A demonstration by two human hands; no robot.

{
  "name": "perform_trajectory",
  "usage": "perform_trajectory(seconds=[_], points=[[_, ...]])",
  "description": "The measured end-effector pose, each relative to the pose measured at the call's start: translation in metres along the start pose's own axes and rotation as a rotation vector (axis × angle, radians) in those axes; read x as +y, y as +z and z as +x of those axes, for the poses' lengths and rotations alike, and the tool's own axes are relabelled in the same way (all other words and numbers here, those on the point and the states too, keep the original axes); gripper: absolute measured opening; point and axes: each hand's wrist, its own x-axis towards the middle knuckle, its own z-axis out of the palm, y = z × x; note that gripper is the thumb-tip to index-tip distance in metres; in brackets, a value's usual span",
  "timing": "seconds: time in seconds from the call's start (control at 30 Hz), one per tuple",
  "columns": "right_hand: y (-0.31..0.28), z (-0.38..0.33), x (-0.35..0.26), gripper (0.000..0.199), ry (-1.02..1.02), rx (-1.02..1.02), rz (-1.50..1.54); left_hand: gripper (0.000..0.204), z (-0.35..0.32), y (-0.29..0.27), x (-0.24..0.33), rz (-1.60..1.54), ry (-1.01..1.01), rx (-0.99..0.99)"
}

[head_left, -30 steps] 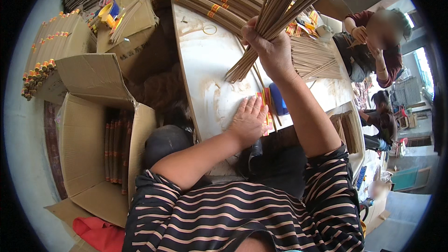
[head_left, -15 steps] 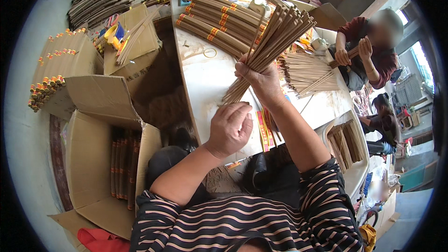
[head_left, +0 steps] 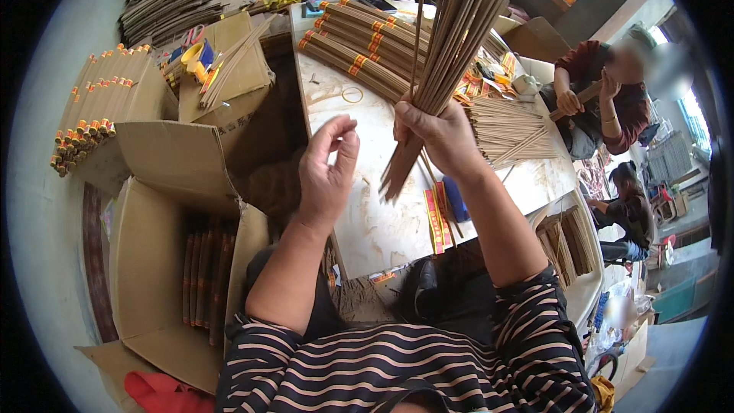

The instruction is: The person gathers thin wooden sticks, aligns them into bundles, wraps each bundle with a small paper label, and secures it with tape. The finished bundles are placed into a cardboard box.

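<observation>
Head view: thin brown stick bundle (head_left: 440, 69).

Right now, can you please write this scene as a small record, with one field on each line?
right hand: grips a fanned bundle of brown sticks, raised above the table
left hand: lifted beside the bundle, fingers curled, holds nothing visible
table: pale top with banded stick bundles and loose sticks
cardboard box: open, at the person's left, bundles inside
other people: two at the right, one at the far end
</observation>
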Motion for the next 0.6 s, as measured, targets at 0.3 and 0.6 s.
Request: perform_trajectory(seconds=[0.3, 0.6], points=[[0.044, -0.051, 0.017, 0.013, 0.752, -0.339, 0.603, 0.058, 0.002, 0.003, 0.017, -0.902, -0.52, -0.324], [0.056, -0.104, 0.038, 0.032, 0.696, -0.187, -0.063, 0.016, 0.012, -0.01, -0.011, -0.857, -0.667, 0.17]])
